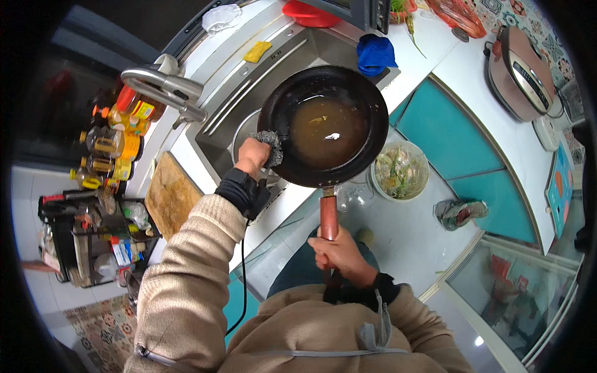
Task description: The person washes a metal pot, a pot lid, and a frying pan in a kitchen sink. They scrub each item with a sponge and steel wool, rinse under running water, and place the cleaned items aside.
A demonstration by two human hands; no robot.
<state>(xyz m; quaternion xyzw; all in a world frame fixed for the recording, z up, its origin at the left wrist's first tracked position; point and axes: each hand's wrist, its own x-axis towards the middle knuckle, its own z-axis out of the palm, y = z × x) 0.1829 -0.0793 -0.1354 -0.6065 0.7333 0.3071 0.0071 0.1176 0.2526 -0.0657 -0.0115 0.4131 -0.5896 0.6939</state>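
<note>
A black wok point(367, 133) with brownish water and a few food bits in its bottom is held over the front edge of the sink point(339, 50). My right hand point(345, 253) is wrapped round its red-brown handle point(328, 214), close to my body. At the wok's left rim, my left hand point(254, 153) grips a grey steel wool scrubber point(270, 147), which touches the rim. Part of a round metal bowl point(239, 133) shows in the sink, mostly hidden behind the wok and my left hand.
A curved faucet point(165, 90) rises left of the sink. A wooden cutting board point(171, 196) and several bottles point(112, 143) stand further left. Blue cloth point(376, 55) hangs at the sink's right edge. Below it is a bin point(401, 171) with scraps. A rice cooker point(521, 73) sits on the right counter.
</note>
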